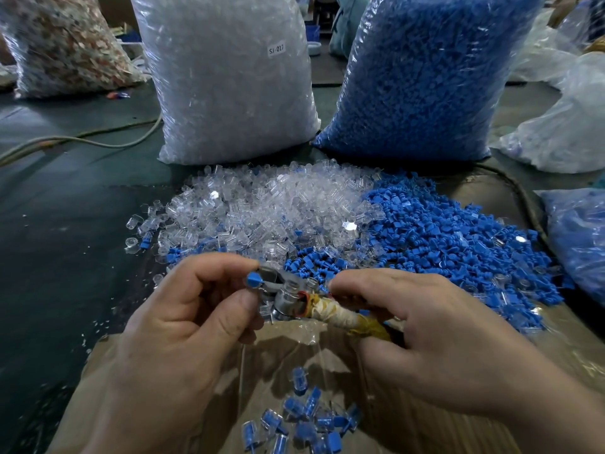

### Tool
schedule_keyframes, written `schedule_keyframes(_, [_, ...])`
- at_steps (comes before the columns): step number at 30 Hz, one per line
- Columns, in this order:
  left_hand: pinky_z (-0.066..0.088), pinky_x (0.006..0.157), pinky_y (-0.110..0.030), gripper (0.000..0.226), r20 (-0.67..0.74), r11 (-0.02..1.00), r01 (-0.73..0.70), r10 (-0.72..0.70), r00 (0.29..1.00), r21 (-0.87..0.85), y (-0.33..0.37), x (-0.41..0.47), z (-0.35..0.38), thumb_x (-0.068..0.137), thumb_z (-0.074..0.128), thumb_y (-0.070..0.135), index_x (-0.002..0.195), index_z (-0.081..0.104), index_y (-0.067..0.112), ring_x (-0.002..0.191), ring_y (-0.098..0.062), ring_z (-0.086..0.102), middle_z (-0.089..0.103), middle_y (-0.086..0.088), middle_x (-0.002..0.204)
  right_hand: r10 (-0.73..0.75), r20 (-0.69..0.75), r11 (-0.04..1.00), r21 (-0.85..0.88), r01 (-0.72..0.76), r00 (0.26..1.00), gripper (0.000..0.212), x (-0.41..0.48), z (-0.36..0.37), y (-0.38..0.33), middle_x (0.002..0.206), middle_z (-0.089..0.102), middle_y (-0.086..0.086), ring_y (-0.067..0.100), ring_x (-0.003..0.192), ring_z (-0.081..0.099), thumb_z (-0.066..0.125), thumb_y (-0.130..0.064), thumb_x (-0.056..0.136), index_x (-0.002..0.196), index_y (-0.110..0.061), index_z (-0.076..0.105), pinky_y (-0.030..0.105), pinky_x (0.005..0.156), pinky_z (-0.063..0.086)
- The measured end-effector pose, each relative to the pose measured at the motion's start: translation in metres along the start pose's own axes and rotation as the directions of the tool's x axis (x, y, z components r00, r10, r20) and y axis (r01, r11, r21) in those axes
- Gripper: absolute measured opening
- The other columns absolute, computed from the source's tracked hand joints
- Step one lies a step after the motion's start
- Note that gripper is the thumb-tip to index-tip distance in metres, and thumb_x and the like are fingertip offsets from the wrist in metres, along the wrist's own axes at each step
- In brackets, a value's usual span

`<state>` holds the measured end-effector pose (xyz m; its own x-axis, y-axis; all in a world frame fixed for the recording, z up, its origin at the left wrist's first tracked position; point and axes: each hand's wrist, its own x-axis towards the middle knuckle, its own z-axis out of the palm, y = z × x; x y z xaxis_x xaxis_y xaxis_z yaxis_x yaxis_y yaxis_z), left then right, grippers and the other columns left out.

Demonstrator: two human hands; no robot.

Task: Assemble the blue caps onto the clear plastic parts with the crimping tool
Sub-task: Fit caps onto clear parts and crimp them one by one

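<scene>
Two tall clear plastic sacks are standing side by side at the back of the dark work surface (pixel 65 224): the left sack (pixel 229 77) is holding clear plastic parts and is carrying a small white label (pixel 276 49), and the right sack (pixel 425 73) is holding blue caps. A third sack of mixed pale and reddish pieces (pixel 65 44) is leaning at far left, and a smaller bag with blue pieces inside (pixel 579 237) is lying at the right edge. In front of the two sacks, a loose heap of clear plastic parts (pixel 262 204) is touching a loose heap of blue caps (pixel 442 237), both too many to count.

The left hand (pixel 183 322) is pinching one blue-capped part (pixel 253 279) at the metal head of the crimping tool (pixel 288 296). The right hand (pixel 425 335) is clenching around the tool's tape-wrapped handle (pixel 347 317).

Below the hands, roughly a dozen assembled clear-and-blue pieces (pixel 307 417) are lying on brown cardboard under clear film (pixel 409 404).
</scene>
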<state>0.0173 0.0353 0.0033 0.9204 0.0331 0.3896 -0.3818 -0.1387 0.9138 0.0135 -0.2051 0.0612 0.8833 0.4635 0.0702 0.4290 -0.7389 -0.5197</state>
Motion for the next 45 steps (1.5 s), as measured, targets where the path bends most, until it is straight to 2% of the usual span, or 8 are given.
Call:
schedule_keyframes(8, [0.058,0.061,-0.021,0.041,-0.036,0.99,0.035,-0.04,0.999,-0.136,0.011,0.001,0.007,0.072,0.078,0.059,0.099,0.075,0.028,0.067,-0.011,0.071,0.075,-0.003,0.083,-0.002,-0.023,0.996,-0.085,0.0,1.0,0.06,0.0,0.006,0.004,0.128,0.044,-0.035,-0.024,0.11,0.035,0.041,-0.051,0.074,0.134,-0.044,0.042,-0.002,0.088,0.026])
schedule_keyframes(14, [0.06,0.062,-0.026,0.048,-0.003,0.986,0.108,-0.109,0.994,-0.125,0.01,0.002,0.003,0.067,0.081,0.06,0.099,0.074,0.026,0.07,-0.019,0.072,0.074,-0.009,0.084,-0.001,-0.037,0.997,-0.082,-0.002,0.999,0.061,-0.001,0.003,0.003,0.127,0.049,-0.033,-0.017,0.113,0.039,0.043,-0.048,0.074,0.134,-0.04,0.048,0.003,0.093,0.028])
schedule_keyframes(21, [0.057,0.06,-0.02,0.022,-0.052,0.99,0.108,-0.113,0.992,-0.087,0.006,0.001,0.004,0.071,0.072,0.029,0.093,0.074,0.028,0.065,-0.014,0.07,0.073,-0.005,0.079,-0.022,-0.066,0.994,-0.108,0.015,0.998,0.06,-0.001,0.005,0.001,0.129,0.047,-0.032,-0.01,0.124,0.039,0.047,-0.044,0.075,0.135,-0.04,0.046,0.01,0.101,0.031])
schedule_keyframes(25, [0.059,0.06,-0.021,0.023,-0.075,0.991,0.111,-0.116,0.99,-0.068,0.009,0.001,0.005,0.077,0.075,0.015,0.094,0.076,0.031,0.063,-0.017,0.072,0.075,-0.005,0.08,-0.016,-0.07,0.994,-0.106,0.009,0.997,0.059,-0.001,0.005,0.001,0.129,0.048,-0.031,-0.01,0.124,0.04,0.047,-0.045,0.075,0.134,-0.04,0.046,0.013,0.102,0.032])
schedule_keyframes(29, [0.059,0.061,-0.022,0.024,-0.078,0.994,0.108,-0.11,0.991,-0.032,0.012,0.001,0.007,0.076,0.079,0.021,0.096,0.075,0.034,0.066,-0.018,0.074,0.076,-0.003,0.082,-0.016,-0.085,0.994,-0.112,0.006,0.996,0.057,-0.002,0.006,0.002,0.128,0.049,-0.031,-0.008,0.122,0.041,0.048,-0.044,0.075,0.133,-0.039,0.047,0.011,0.1,0.032])
schedule_keyframes(37, [0.06,0.057,-0.022,0.026,-0.087,0.994,0.098,-0.093,0.992,0.052,0.016,-0.001,0.011,0.073,0.067,0.031,0.096,0.073,0.041,0.068,-0.011,0.075,0.076,0.005,0.081,0.002,-0.091,0.991,-0.134,-0.015,0.996,0.061,-0.001,0.007,0.002,0.13,0.045,-0.032,-0.01,0.125,0.036,0.039,-0.05,0.075,0.135,-0.04,0.045,0.011,0.102,0.028])
schedule_keyframes(42, [0.058,0.061,-0.018,0.026,-0.058,0.989,0.144,-0.145,0.988,-0.022,0.008,0.001,0.01,0.075,0.068,0.025,0.097,0.075,0.038,0.069,-0.014,0.075,0.076,0.001,0.083,0.017,-0.115,0.988,-0.151,-0.035,0.993,0.061,-0.001,0.008,0.003,0.128,0.047,-0.03,-0.008,0.123,0.039,0.04,-0.049,0.074,0.134,-0.039,0.047,0.012,0.1,0.03])
schedule_keyframes(45, [0.058,0.06,-0.022,0.027,0.005,0.965,0.238,-0.238,0.971,-0.108,0.002,0.002,0.01,0.073,0.069,0.028,0.098,0.076,0.032,0.068,-0.019,0.073,0.074,-0.004,0.084,0.02,-0.115,0.983,-0.179,-0.04,0.993,0.064,0.0,0.01,0.003,0.13,0.051,-0.024,-0.003,0.124,0.041,0.039,-0.048,0.073,0.135,-0.035,0.049,0.02,0.103,0.037])
